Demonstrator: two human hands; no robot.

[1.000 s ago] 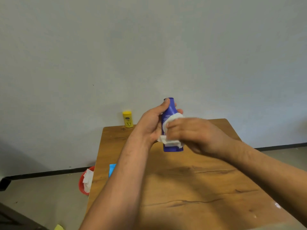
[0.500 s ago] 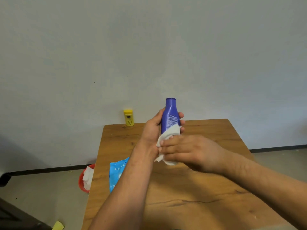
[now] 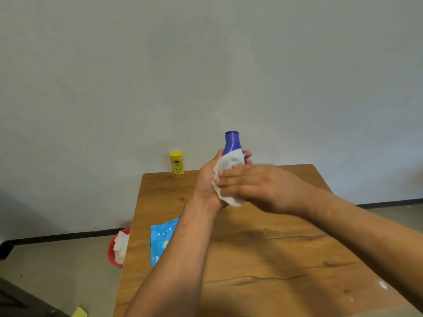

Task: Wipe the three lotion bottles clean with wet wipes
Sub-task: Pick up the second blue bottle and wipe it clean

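**Head view: blue bottle held above the desk, wipe pressed to its body**

The blue lotion bottle (image 3: 232, 143) was upright, cap uppermost, held in the air above the far half of the desk (image 3: 263, 248) and not resting on it. Only the cap and sloping shoulder showed; the wipe and both hands covered the body below. The visible plastic was a plain violet-blue. No smear or residue could be made out at this sharpness.

The wet wipe (image 3: 230, 162) was white and crumpled. It lay over the near face of the bottle, and a loose fold hung below the fingers.

The left hand (image 3: 207, 181) gripped the bottle from the left, with its fingers curled round the far side. This grip probably served as a fixture, steadying the bottle against wiping pressure. The right hand (image 3: 258, 186) lay across the wipe, fingers straight and close together, pressing it onto the bottle. Its thumb was hidden. Flat fingers would likely spread the contact over a broad area.

The yellow lotion bottle (image 3: 177, 163) stood upright at the far left corner of the desk, well apart from the hands. A third bottle was not in view. The blue wipe pack (image 3: 162, 239) lay at the left edge of the desk, partly hidden by the left forearm, probably within easy reach for a fresh wipe. On the floor just beside that edge, the red bin (image 3: 112, 250) held crumpled white wipes.
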